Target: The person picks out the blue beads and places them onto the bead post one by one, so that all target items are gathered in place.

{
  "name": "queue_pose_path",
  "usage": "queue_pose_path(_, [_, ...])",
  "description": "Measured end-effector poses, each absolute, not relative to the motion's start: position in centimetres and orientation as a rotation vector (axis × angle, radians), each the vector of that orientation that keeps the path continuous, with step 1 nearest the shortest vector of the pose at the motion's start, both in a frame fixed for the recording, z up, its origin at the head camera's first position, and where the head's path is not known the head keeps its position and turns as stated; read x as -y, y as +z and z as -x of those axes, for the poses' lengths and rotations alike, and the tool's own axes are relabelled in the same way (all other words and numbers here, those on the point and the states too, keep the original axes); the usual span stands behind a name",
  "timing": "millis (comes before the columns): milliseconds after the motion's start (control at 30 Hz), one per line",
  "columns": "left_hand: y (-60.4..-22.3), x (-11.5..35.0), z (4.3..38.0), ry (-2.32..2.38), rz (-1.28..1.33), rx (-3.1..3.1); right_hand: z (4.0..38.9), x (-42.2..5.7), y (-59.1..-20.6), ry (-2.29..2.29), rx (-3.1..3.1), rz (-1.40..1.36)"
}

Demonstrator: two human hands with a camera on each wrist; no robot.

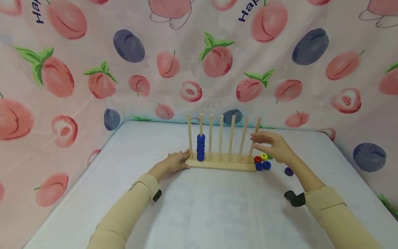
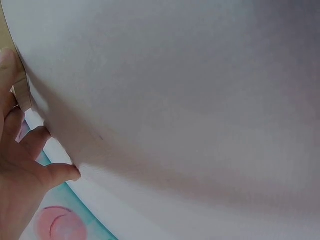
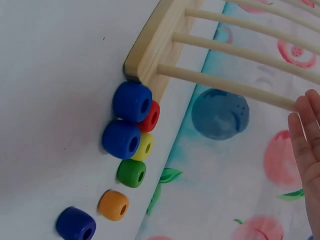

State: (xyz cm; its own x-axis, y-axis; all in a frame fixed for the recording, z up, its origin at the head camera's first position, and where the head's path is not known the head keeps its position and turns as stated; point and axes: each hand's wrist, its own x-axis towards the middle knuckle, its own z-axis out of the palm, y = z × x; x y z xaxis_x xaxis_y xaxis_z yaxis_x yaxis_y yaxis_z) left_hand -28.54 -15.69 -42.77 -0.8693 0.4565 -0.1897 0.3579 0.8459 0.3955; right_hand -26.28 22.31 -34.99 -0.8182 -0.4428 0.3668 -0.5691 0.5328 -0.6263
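Note:
A wooden counting frame has a flat base [image 1: 220, 165] and several upright pegs. Several blue beads [image 1: 200, 148] are stacked on its second peg from the left. At the left end, my left hand [image 1: 175, 162] grips the base between thumb and fingers; in the left wrist view its outer fingers [image 2: 62, 172] spread down to the table. My right hand [image 1: 273, 147] is raised by the rightmost peg [image 3: 225, 87], its fingers loosely extended with no bead between them. In the right wrist view, its fingertips are right at that peg's top.
Beside the base's right end lie loose beads: two blue ones [image 3: 131, 101], a red [image 3: 150, 117], a yellow [image 3: 143, 147] and a green [image 3: 131, 173]. Farther out are an orange bead [image 3: 113, 205] and a dark blue one [image 3: 75, 224]. A fruit-patterned cloth [image 1: 168, 91] hangs behind the white table [image 1: 199, 207].

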Motion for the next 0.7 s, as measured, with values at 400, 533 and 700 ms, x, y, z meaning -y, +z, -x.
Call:
queue_pose_path(400, [-42.9, 15.8, 28.6, 0.494, -0.596, -2.734, 25.7, -24.0, -35.9, 1.106, 2.609, -0.840])
queue_pose_path(533, [-43.1, 15.7, 28.7, 0.500, -0.603, -2.738, 25.7, -24.5, -36.4, 1.042, 2.667, -0.801])
queue_pose_path(700, [-42.8, 15.7, 28.6, 0.507, -0.606, -2.739, 26.0, -25.1, -37.3, 1.008, 2.728, -0.766])
